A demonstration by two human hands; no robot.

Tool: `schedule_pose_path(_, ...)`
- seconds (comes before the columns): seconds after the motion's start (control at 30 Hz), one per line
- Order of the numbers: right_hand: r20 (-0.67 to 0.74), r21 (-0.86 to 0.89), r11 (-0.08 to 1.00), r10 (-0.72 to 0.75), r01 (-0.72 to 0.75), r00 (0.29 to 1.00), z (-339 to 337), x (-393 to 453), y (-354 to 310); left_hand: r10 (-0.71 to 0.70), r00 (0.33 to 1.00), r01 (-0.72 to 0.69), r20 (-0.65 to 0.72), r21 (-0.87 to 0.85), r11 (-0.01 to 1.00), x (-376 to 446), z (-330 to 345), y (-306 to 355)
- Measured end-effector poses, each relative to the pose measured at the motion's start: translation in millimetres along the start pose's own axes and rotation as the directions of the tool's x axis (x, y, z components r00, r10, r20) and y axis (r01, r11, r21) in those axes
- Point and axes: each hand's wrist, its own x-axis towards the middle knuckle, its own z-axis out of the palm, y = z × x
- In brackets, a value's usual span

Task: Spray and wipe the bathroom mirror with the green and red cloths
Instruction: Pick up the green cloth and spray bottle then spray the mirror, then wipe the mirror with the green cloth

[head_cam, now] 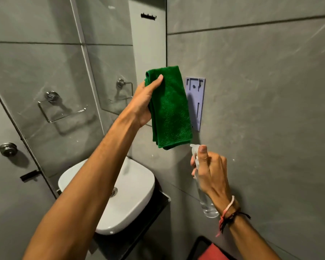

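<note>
A bit of red cloth [213,253] is seen at the very bottom, closest of all, lying on a dark frame. A little further out, a clear spray bottle [204,199] is gripped by the right hand [211,174], with the thumb laid over the white spray head; the bottle is tilted, and its round bottom end is seen below the wrist (string bands are tied around that wrist). To the left, a white sink [131,199] with a metal drain is set on a dark shelf. Higher up and further away, the green cloth [170,109] is held up by the left hand [144,104], which is closed around its left edge, with the thumb pressed on the front. The cloth is deep green and fuzzy, folded into a long shape, and it hangs down with its lower end just above the spray head. A purple plate [197,102] is fixed to the grey wall just behind the cloth. The mirror [111,62] is seen beyond, to the left.
</note>
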Motion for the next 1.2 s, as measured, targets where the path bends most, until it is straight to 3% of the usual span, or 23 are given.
schedule_pose_path(0.2, -0.087, -0.106, 0.976, 0.184, -0.192, 0.979, 5.5, -73.1, 91.6, -0.093, 0.996, 0.093, -0.004, -0.009, 0.996, -32.8, -7.3, -47.4)
schedule_pose_path(0.37, -0.007, -0.065, 0.849, 0.525, -0.524, 0.851, 12.9, -148.9, 178.6, -0.206, 0.978, 0.206, -0.044, -0.001, 0.979, -70.0, -23.4, -95.0)
schedule_pose_path(0.5, -0.02, 0.054, 0.777, 0.629, -0.627, 0.777, 14.7, -176.4, 218.2, -0.298, 0.952, 0.298, -0.068, -0.003, 0.954, -92.0, -38.3, -122.3)
schedule_pose_path(0.77, 0.031, -0.04, 0.77, 0.638, -0.636, 0.77, 23.6, -187.5, 263.9, -0.392, 0.909, 0.396, -0.14, 0.005, 0.918, -111.7, -54.9, -149.4)
schedule_pose_path(1.2, 0.187, -0.229, 0.809, 0.582, -0.541, 0.792, 28.8, -171.0, 265.1, -0.442, 0.881, 0.451, -0.167, 0.021, 0.892, -114.0, -65.0, -162.0)
